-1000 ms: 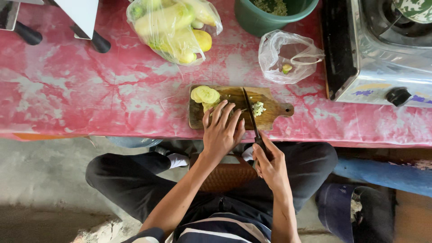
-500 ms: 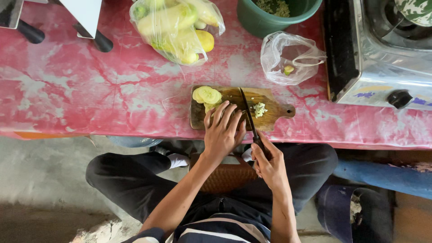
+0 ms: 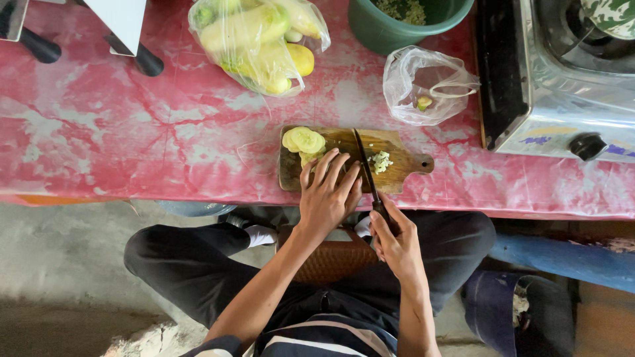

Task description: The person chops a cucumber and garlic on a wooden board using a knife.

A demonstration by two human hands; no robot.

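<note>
A small wooden cutting board (image 3: 397,173) lies at the near edge of the pink table (image 3: 132,132). Pale green cucumber slices (image 3: 303,140) are stacked at its left end, and a little heap of chopped bits (image 3: 380,161) lies toward the handle. My left hand (image 3: 325,194) rests flat on the board with fingers spread, pressing on cucumber pieces mostly hidden beneath it. My right hand (image 3: 395,242) grips the dark handle of a knife (image 3: 364,162), whose blade lies across the board just right of my left fingertips.
A clear bag of yellow-green cucumbers (image 3: 259,41) sits at the back. A green bucket (image 3: 390,28) with chopped bits and a small nearly empty plastic bag (image 3: 428,83) stand behind the board. A metal gas stove (image 3: 562,86) fills the right. My knees are under the table edge.
The knife blade has shifted slightly on the board while my left hand stays pressed down. The view has barely moved.
</note>
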